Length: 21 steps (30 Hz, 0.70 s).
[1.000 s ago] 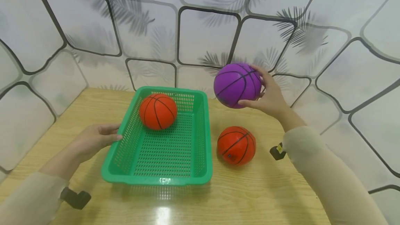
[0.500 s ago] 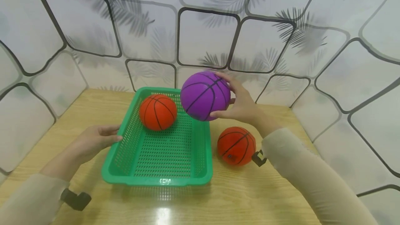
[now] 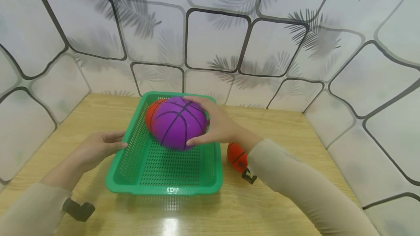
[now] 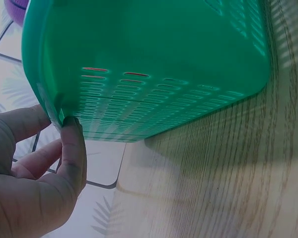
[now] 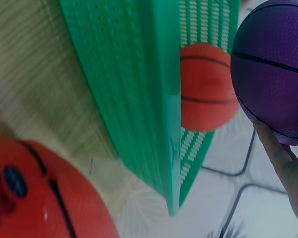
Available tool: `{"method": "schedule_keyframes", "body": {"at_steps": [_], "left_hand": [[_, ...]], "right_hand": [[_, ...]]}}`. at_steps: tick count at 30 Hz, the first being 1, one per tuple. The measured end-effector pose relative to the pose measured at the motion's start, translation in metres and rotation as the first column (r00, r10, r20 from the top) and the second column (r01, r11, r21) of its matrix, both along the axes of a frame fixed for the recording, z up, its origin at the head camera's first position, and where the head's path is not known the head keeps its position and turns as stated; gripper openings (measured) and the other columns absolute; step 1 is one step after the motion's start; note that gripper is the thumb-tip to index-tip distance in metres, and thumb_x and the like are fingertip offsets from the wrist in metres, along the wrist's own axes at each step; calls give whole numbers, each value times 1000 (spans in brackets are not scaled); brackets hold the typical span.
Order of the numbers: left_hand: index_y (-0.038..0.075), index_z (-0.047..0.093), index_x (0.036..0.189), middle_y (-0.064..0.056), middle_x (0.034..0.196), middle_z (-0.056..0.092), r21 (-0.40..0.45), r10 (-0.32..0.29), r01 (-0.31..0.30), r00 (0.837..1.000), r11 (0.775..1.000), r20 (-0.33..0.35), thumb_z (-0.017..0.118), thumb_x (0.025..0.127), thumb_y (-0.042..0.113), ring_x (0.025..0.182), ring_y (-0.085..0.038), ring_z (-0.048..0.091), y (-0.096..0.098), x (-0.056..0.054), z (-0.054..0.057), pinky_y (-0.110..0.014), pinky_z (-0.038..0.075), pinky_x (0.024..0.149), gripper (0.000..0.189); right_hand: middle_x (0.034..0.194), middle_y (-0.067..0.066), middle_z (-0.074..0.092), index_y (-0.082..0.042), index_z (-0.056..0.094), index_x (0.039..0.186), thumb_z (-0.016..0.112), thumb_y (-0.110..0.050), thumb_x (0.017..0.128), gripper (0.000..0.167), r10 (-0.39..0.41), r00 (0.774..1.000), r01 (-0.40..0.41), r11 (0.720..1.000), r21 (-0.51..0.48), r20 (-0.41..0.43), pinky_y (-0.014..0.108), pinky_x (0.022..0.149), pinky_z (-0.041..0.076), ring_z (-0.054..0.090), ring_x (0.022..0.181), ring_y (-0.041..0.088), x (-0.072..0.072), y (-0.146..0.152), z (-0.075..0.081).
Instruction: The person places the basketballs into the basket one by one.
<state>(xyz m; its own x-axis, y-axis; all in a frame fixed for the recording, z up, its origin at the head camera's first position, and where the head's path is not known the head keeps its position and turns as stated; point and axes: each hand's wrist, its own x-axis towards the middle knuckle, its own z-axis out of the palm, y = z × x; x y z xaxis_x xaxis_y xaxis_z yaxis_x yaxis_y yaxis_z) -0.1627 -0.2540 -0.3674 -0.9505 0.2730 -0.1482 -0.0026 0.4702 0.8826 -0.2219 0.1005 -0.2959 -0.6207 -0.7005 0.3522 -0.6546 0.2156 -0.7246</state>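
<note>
- At far left, the left wall (image 3: 29, 61), papered in rounded dark outlines, runs down to the pale wood tabletop (image 3: 279, 126); a strip of wood shows between it and the left hand.
- The left hand (image 3: 96, 150) pinches the side rim of a green basket (image 3: 164, 189), thumb and fingers closed on that edge.
- The basket stands on the tabletop, its far end near the back wall (image 3: 216, 39) with the grey fronds; before its near end, the wood carries a bright reflection.
- Inside, toward the far left corner, sits an orange ball (image 3: 150, 117), half hidden from above.
- Over the basket, the right hand (image 3: 220, 125) holds a purple ball (image 3: 178, 126), fingers spread wide around its right side; I can't tell whether the two balls touch. The slotted basket floor shows on the near side.
- Just right of the basket, a red ball (image 3: 234, 157) lies on the wood, partly behind the right sleeve (image 3: 295, 181).
- Beyond, wood reaches the right wall (image 3: 387, 126).
</note>
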Motion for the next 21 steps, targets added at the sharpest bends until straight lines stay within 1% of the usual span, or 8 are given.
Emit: {"method": "schedule_keyframes", "body": {"at_steps": [4, 7, 13, 16, 21], "left_hand": [[-8, 31, 143, -31, 141, 37, -5, -2, 2, 1000, 1000, 8, 59, 95, 35, 128, -52, 32, 0, 0, 0, -65, 28, 102, 70], [-9, 31, 143, -32, 141, 37, -11, 1, -1, 1000, 1000, 7, 59, 95, 35, 128, -52, 32, 0, -1, 0, -64, 28, 102, 71], [-9, 32, 142, -31, 140, 38, 18, 5, -5, 1000, 1000, 3, 59, 95, 34, 128, -50, 35, -1, -1, -1, -60, 30, 103, 70], [-10, 32, 142, -32, 140, 38, 36, 7, -7, 1000, 999, 7, 60, 95, 32, 128, -49, 36, -1, -1, -1, -58, 30, 104, 69], [-11, 30, 143, -32, 141, 36, 39, 7, -8, 1000, 999, 20, 60, 95, 32, 128, -48, 36, 0, -2, -1, -58, 30, 104, 70]], "right_hand": [[142, -2, 36, -31, 35, 145, 92, -30, 59, 103, -15, 999, 20, 995, 99, -46, 33, 89, 50, 39, 126, 16, 4, -13, -5], [142, -3, 37, -34, 34, 145, 91, -37, 59, 104, -26, 997, 38, 983, 177, -70, 33, 90, 48, 38, 125, 15, 7, -22, -8], [139, 2, 38, -34, 32, 146, 90, -39, 60, 104, 3, 999, 7, 967, 254, -39, 31, 89, 49, 41, 123, 17, 13, -39, -19], [141, 3, 36, -34, 31, 146, 90, -39, 61, 103, 18, 999, -9, 957, 289, -29, 32, 90, 49, 39, 125, 18, 17, -44, -25], [143, 5, 34, -33, 30, 146, 88, -40, 64, 102, 33, 999, -27, 938, 346, -12, 32, 90, 48, 37, 127, 21, 22, -52, -32]]}}
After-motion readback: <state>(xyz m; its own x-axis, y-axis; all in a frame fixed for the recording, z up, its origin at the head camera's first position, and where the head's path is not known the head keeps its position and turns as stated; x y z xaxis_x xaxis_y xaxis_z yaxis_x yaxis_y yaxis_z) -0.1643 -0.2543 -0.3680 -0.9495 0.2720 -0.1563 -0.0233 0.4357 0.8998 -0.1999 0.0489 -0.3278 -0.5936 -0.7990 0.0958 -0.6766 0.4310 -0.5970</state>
